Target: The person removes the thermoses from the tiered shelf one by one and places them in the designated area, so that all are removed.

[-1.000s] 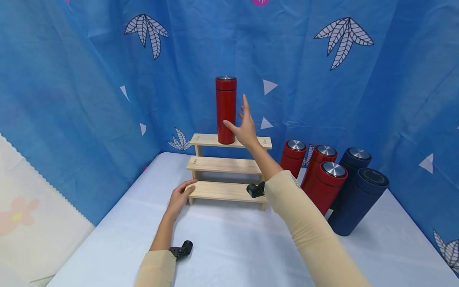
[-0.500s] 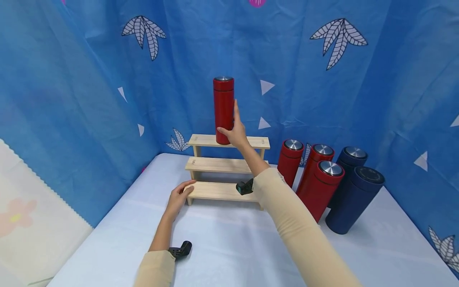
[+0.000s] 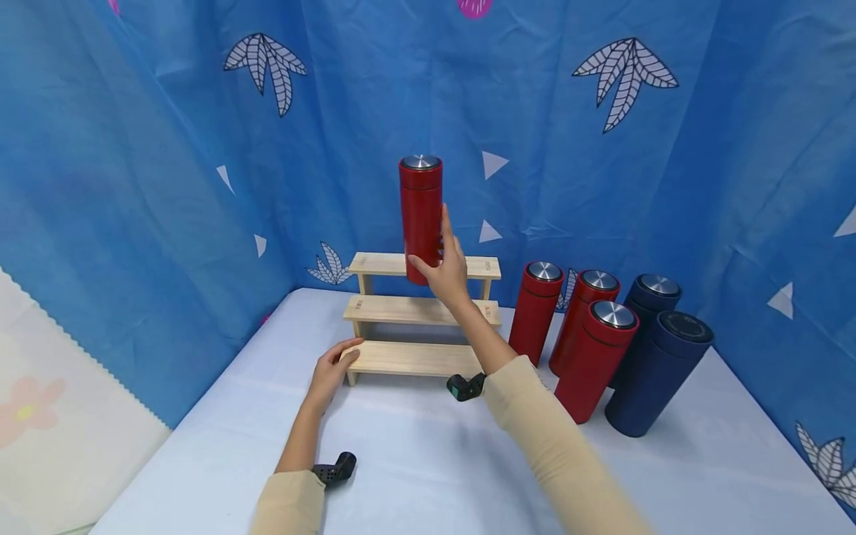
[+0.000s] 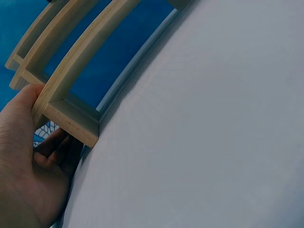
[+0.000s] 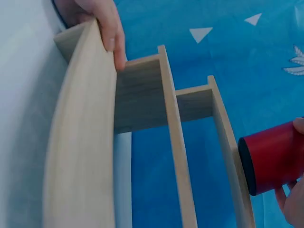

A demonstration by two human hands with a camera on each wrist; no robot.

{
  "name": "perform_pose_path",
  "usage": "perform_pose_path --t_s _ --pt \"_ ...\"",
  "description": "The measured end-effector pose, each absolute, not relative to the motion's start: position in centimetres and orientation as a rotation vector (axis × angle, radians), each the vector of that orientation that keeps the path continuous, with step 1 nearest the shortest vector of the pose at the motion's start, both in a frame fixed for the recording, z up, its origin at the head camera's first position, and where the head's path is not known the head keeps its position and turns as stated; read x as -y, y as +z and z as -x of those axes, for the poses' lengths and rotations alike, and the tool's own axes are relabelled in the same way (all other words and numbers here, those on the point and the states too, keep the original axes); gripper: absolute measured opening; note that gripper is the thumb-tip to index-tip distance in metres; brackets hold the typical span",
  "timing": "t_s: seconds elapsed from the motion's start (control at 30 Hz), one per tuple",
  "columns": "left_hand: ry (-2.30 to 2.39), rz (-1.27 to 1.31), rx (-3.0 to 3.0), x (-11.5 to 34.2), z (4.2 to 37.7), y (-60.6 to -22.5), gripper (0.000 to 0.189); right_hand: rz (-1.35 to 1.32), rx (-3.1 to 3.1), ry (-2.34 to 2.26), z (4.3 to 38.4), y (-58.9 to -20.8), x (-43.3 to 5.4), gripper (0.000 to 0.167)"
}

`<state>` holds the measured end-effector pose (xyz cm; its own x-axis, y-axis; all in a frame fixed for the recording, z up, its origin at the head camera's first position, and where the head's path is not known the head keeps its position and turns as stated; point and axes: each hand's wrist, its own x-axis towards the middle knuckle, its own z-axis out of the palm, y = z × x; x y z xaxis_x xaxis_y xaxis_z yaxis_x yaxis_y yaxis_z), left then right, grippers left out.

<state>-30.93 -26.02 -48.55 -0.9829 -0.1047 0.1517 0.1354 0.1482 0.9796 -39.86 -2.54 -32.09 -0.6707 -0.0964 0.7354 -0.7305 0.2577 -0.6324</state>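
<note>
A red thermos [image 3: 422, 212] with a steel-topped lid stands upright in my right hand [image 3: 449, 276], its base in front of the three-step wooden display stand's [image 3: 417, 310] top shelf. The thumb and fingers wrap the lower part of the thermos. In the right wrist view, the dark base of the red thermos [image 5: 278, 154] is right at the top shelf's edge; whether they touch I cannot tell. My left hand [image 3: 329, 374] grips the left end of the stand's lowest shelf. In the left wrist view, that hand's thumb lies on the shelf board [image 4: 71, 64] with fingers curled behind the leg.
To the right of the stand, several more thermoses stand upright close together, such as a front red thermos [image 3: 597, 364] and a front dark blue thermos [image 3: 658, 375]. A white cloth [image 3: 414, 461] covers the table. A blue patterned curtain [image 3: 374, 89] hangs behind.
My right hand has closed round the red thermos from its right side. The thermos has come off the top shelf, slightly toward me and lower. My left hand stays on the stand.
</note>
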Motion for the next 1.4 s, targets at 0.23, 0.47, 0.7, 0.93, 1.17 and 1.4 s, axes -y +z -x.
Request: perform_pose_path --t_s 0.23,0.47,0.7,0.93,1.17,1.4 --pt "-1.932 0.029 2.248 25.9 31.0 -48.3 0.039 -0.809 1.851 1.344 36.5 -34.4 -0.1 0.097" --pt "-1.924 0.013 2.239 25.9 31.0 -48.0 0.038 -0.852 1.764 1.311 32.1 -34.8 -3.6 0.096" --pt "-1.936 0.032 2.234 25.8 31.1 -48.1 0.040 -0.775 1.793 1.346 27.4 -34.3 -7.9 0.098" --pt "-1.959 0.033 2.233 25.9 31.0 -48.0 0.039 -0.568 1.959 1.324 24.6 -35.9 -10.8 0.101" --pt "-1.930 -0.001 2.267 25.9 31.0 -48.3 0.040 -0.501 2.031 1.235 23.7 -37.8 -11.8 0.102" --pt "-1.914 0.001 2.255 25.8 31.1 -48.5 0.038 -0.486 2.053 1.227 23.3 -39.7 -12.1 0.102"
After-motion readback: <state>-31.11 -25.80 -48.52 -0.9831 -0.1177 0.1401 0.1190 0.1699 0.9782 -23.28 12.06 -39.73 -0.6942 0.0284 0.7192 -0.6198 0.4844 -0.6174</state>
